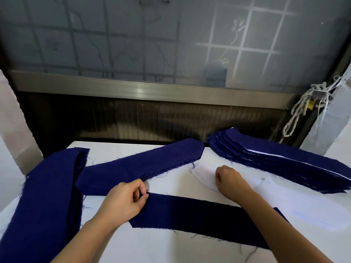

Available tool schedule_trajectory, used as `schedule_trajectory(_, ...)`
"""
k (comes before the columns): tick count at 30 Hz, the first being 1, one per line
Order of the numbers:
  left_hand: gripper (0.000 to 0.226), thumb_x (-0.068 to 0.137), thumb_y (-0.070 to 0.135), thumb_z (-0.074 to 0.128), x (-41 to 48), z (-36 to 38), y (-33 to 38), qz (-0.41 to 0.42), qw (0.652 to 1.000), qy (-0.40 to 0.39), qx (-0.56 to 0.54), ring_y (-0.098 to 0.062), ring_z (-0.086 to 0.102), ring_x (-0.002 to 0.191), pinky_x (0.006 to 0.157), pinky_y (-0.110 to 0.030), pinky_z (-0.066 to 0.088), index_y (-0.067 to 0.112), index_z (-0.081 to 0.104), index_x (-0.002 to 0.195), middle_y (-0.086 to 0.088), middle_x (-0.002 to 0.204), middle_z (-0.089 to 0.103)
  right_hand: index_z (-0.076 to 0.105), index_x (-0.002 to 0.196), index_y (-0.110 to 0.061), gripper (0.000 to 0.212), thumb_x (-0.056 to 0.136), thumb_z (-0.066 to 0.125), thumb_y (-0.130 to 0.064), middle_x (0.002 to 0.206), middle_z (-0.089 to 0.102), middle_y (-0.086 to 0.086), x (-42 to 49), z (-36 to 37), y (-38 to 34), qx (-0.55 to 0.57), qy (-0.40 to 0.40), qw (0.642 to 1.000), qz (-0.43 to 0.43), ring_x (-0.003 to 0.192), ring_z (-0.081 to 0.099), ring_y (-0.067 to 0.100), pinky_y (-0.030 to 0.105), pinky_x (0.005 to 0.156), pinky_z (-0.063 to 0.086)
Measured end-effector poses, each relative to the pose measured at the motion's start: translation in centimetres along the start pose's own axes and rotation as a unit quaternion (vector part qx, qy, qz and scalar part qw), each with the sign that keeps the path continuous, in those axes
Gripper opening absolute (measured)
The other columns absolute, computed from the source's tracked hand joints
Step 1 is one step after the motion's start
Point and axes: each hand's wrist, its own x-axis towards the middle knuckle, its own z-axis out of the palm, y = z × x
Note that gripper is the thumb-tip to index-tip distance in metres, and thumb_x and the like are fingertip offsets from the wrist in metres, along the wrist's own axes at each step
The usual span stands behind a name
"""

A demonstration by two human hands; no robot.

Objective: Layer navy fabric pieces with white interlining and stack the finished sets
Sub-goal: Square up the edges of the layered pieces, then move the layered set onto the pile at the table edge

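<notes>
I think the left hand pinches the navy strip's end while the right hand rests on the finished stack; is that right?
Not quite: the head view shows the right hand on the white interlining, not the finished stack. The left hand does pinch the navy strip.

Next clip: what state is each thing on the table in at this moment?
Front navy strip: flat, left end pinched by left hand.
White interlining: loose pile, right hand curled on its far end.
Finished stack: fanned, at far right, untouched.
Middle navy pile: frayed, untouched.
Left navy pile: untouched.
</notes>
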Motion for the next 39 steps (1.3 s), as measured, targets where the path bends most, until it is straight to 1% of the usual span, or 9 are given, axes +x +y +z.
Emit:
schedule_trajectory(4, 0.018, 0.087, 0.031, 0.07, 0.0, -0.1, 0.1, -0.01, 1.0, -0.01, 0.003, -0.009, 0.056, 0.059, 0.051, -0.015, 0.036, 0.031, 0.056, 0.075, 0.014, 0.066, 0.062, 0.058, 0.085, -0.008, 0.013, 0.091, 0.046, -0.01, 0.09, 0.058, 0.007, 0.0, 0.2, 0.2, 0.023, 0.014, 1.0, 0.008, 0.081, 0.056, 0.023, 0.033, 0.075, 0.049)
schedule_trajectory(13, 0.017, 0.088, 0.033, 0.068, 0.2, 0.0, -0.1, -0.019, 1.0, -0.017, -0.001, -0.007, 0.058, 0.062, 0.052, -0.014, 0.038, 0.032, 0.058, 0.074, 0.017, 0.067, 0.063, 0.063, 0.079, -0.019, 0.02, 0.089, 0.049, -0.008, 0.081, 0.064, -0.001, -0.8, 0.0, 1.6, 0.259, 0.039, 0.958, 0.115, 0.074, 0.058, 0.015, 0.02, 0.06, 0.044)
schedule_trajectory(18, 0.017, 0.09, 0.037, 0.067, 0.0, 0.0, 0.0, -0.026, 0.999, -0.017, -0.023, -0.006, 0.059, 0.063, 0.053, -0.014, 0.039, 0.032, 0.06, 0.075, 0.016, 0.067, 0.063, 0.057, 0.071, -0.018, 0.018, 0.086, 0.054, -0.008, 0.08, 0.059, 0.0, -2.3, -1.6, 0.2, 0.285, 0.132, 0.946, 0.081, 0.074, 0.054, 0.018, 0.024, 0.063, 0.042)
schedule_trajectory(22, 0.032, 0.091, 0.055, 0.059, 0.2, -0.3, 0.1, -0.022, 0.999, -0.012, -0.044, -0.007, 0.056, 0.058, 0.052, -0.017, 0.038, 0.029, 0.06, 0.072, 0.011, 0.063, 0.062, 0.054, 0.069, -0.019, 0.017, 0.082, 0.061, -0.01, 0.075, 0.056, -0.006, -4.0, -3.6, -4.4, 0.258, 0.187, 0.948, 0.011, 0.07, 0.052, 0.008, 0.023, 0.064, 0.042)
schedule_trajectory(27, 0.069, 0.09, 0.075, 0.022, -0.1, -0.8, 0.6, -0.063, 0.99, -0.032, -0.122, -0.008, 0.059, 0.059, 0.063, -0.028, 0.045, 0.027, 0.069, 0.073, 0.003, 0.063, 0.066, 0.05, 0.072, -0.021, 0.012, 0.081, 0.057, -0.018, 0.074, 0.054, -0.007, -7.1, -2.2, -11.9, 0.149, 0.176, 0.97, -0.074, 0.066, 0.049, 0.011, 0.024, 0.059, 0.041)
schedule_trajectory(31, 0.094, 0.087, 0.084, 0.01, -0.2, -1.3, 0.6, -0.079, 0.963, -0.06, -0.249, -0.013, 0.045, 0.05, 0.059, -0.028, 0.035, 0.013, 0.067, 0.063, -0.008, 0.052, 0.054, 0.052, 0.063, -0.02, 0.022, 0.058, 0.073, -0.02, 0.059, 0.05, -0.006, -9.1, 0.5, -16.5, 0.044, 0.189, 0.972, -0.136, 0.052, 0.046, 0.011, 0.021, 0.05, 0.038)
schedule_trajectory(33, 0.084, 0.094, 0.076, 0.025, -0.3, -1.3, 0.7, -0.069, 0.949, -0.094, -0.295, -0.02, 0.046, 0.055, 0.062, -0.034, 0.035, 0.008, 0.062, 0.06, -0.014, 0.057, 0.055, 0.052, 0.059, -0.022, 0.026, 0.053, 0.078, -0.025, 0.056, 0.049, -0.009, -9.5, 1.5, -17.7, 0.026, 0.171, 0.975, -0.138, 0.05, 0.048, 0.009, 0.019, 0.049, 0.04)
schedule_trajectory(36, 0.045, 0.099, 0.033, 0.058, -0.1, -0.8, 0.5, -0.068, 0.95, -0.086, -0.293, -0.016, 0.047, 0.053, 0.058, -0.032, 0.036, 0.011, 0.059, 0.059, -0.001, 0.056, 0.056, 0.054, 0.064, -0.021, 0.022, 0.06, 0.075, -0.026, 0.062, 0.051, -0.008, -9.2, 2.6, -18.1, 0.055, 0.171, 0.974, -0.139, 0.056, 0.051, 0.009, 0.019, 0.054, 0.043)
schedule_trajectory(39, 0.026, 0.093, 0.018, 0.063, 0.2, -0.6, 0.3, -0.036, 0.971, -0.057, -0.227, -0.018, 0.052, 0.057, 0.056, -0.038, 0.042, 0.011, 0.061, 0.068, -0.004, 0.063, 0.06, 0.056, 0.104, -0.02, 0.024, 0.08, 0.059, -0.026, 0.099, 0.057, -0.005, -8.2, 3.0, -16.9, 0.095, 0.157, 0.975, -0.127, 0.091, 0.055, 0.014, 0.026, 0.081, 0.046)
